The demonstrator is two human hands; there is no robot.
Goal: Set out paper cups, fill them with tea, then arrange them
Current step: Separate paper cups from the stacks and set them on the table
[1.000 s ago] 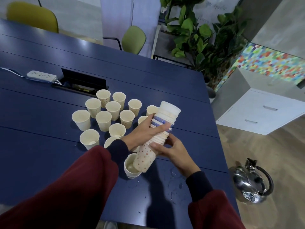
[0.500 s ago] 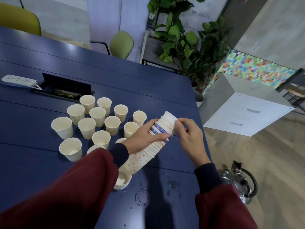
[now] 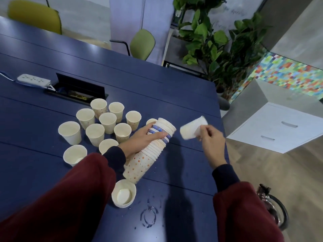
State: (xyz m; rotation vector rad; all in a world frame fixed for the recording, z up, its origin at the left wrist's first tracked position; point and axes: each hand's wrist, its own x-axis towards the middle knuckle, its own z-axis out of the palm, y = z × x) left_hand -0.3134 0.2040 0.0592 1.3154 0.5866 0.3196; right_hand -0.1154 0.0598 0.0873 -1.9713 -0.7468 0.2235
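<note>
My left hand (image 3: 143,139) grips a tilted stack of nested paper cups (image 3: 148,154) above the dark blue table (image 3: 157,91). To its right, my right hand (image 3: 210,141) pinches a single white paper cup (image 3: 191,128), held on its side and clear of the stack's open end. Several cream paper cups (image 3: 107,122) stand upright in a cluster left of the stack. One more cup (image 3: 124,193) stands nearer to me, below the stack, with something pale lying inside it.
A white power strip (image 3: 33,79) and an open cable hatch (image 3: 78,90) lie behind the cups. Water drops (image 3: 149,217) wet the table near me. A steel kettle (image 3: 272,208) sits on the floor at right, beyond the table edge. A white drawer cabinet (image 3: 279,128) stands farther right.
My right hand moved up to the top of the stack, took hold of the top cup and pulled it off to the right. My left hand kept holding the stack.
</note>
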